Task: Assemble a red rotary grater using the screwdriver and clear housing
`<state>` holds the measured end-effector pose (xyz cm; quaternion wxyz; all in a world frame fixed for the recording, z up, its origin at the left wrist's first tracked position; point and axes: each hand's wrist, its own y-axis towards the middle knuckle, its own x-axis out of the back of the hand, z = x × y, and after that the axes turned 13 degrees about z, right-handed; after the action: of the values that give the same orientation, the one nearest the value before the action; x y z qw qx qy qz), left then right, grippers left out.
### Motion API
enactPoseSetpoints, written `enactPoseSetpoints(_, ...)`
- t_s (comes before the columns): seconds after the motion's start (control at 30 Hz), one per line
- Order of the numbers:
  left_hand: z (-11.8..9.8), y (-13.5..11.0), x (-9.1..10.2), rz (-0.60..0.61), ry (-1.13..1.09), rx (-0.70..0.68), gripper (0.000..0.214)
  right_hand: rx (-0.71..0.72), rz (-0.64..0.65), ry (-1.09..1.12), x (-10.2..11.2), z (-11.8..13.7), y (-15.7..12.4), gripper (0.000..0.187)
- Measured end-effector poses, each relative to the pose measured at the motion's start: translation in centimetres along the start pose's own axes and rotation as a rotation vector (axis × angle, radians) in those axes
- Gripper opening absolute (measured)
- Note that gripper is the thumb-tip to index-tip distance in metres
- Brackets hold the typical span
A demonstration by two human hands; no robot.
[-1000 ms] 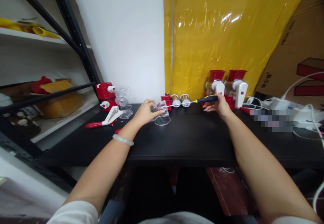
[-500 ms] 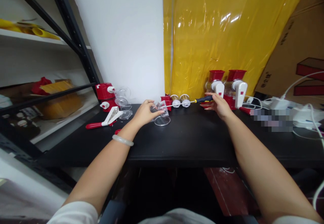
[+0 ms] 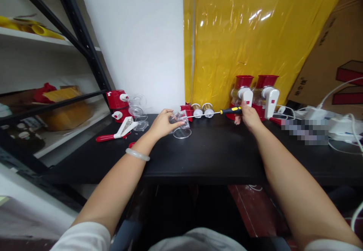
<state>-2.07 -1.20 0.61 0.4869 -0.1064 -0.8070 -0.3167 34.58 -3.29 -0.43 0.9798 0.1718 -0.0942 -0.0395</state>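
Observation:
My left hand (image 3: pixel 166 124) is closed round a clear plastic part (image 3: pixel 182 119), whose round rim faces down near the black tabletop. In my right hand (image 3: pixel 249 116) is a screwdriver (image 3: pixel 231 110) with a black and yellow handle, gripped at the handle's end. Its long metal shaft runs leftward, and the tip meets the clear part; whether a screw sits there is too small to tell. Behind the clear part are a red plastic piece (image 3: pixel 186 111) and two metal grater drums (image 3: pixel 208 110).
Two red and white rotary graters (image 3: pixel 266 92) stand at the back right, beside cables and white plugs (image 3: pixel 314 114). At the left are red housings (image 3: pixel 117 105), clear round parts and a red-handled crank (image 3: pixel 115 135) on the black table (image 3: pixel 204 156). A shelf rack borders the left.
My right hand's fingers have curled in from a spread pose and now wrap the end of the screwdriver handle. My left hand holds the clear part nearly still.

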Motion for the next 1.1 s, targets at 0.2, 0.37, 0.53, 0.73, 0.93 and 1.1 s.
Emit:
enactPoseSetpoints(0.2, -0.20, -0.05, 0.07, 0.005, -0.006, 0.018, 0.044, -0.062, 0.052, 0.254, -0.34, 0.39, 0.22, 0.043)
enactPoseSetpoints(0.37, -0.20, -0.05, 0.02, 0.008, 0.004, 0.010, 0.042, 0.075, 0.062, 0.237, -0.59, 0.55, -0.04, 0.035)
enactPoseSetpoints(0.53, -0.32, -0.10, 0.10, 0.010, 0.006, -0.011, 0.043, 0.136, -0.022, 0.193, -0.81, 0.64, -0.19, 0.045)
enactPoseSetpoints(0.73, -0.33, -0.11, 0.16, 0.018, -0.003, -0.003, 0.043, 0.097, -0.065, 0.031, -0.72, 0.41, -0.24, 0.046)
enactPoseSetpoints(0.93, -0.13, -0.04, -0.01, 0.001, 0.003, -0.005, 0.043, -0.010, -0.013, 0.227, -0.57, 0.76, -0.04, 0.035)
enactPoseSetpoints(1.1, 0.06, -0.06, -0.02, 0.007, -0.001, -0.012, 0.045, 0.034, 0.072, 0.309, -0.76, 0.95, -0.25, 0.022)
